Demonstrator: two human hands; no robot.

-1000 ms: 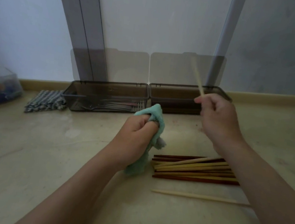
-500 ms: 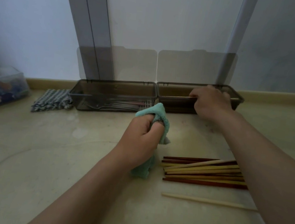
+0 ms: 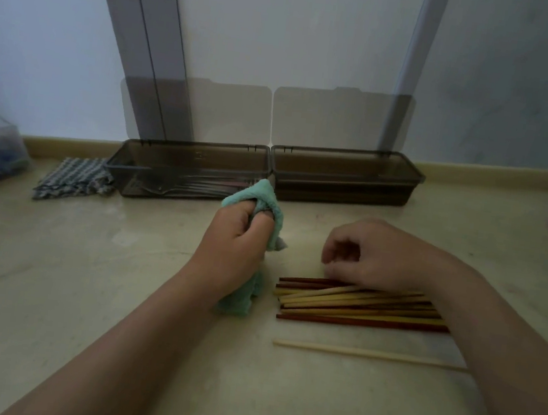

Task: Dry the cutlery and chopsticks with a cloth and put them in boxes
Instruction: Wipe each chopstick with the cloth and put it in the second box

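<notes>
Two boxes stand open side by side at the back of the worktop (image 3: 83, 287): the left box (image 3: 190, 146) holds cutlery, while what the right box (image 3: 343, 195) holds is too dim to make out. One green cloth (image 3: 260, 195) is clenched in the left hand (image 3: 236, 247). The right hand (image 3: 380, 255) hangs over one pile of chopsticks (image 3: 357, 307), its fingers (image 3: 331, 266) curled at the far edge; I cannot tell whether they pinch one. One pale chopstick (image 3: 368, 353) lies apart and nearer, and one checked cloth (image 3: 73, 175) lies beside the left box. A careless pick could roll the loose sticks and scatter the pile, or lift two at once.
</notes>
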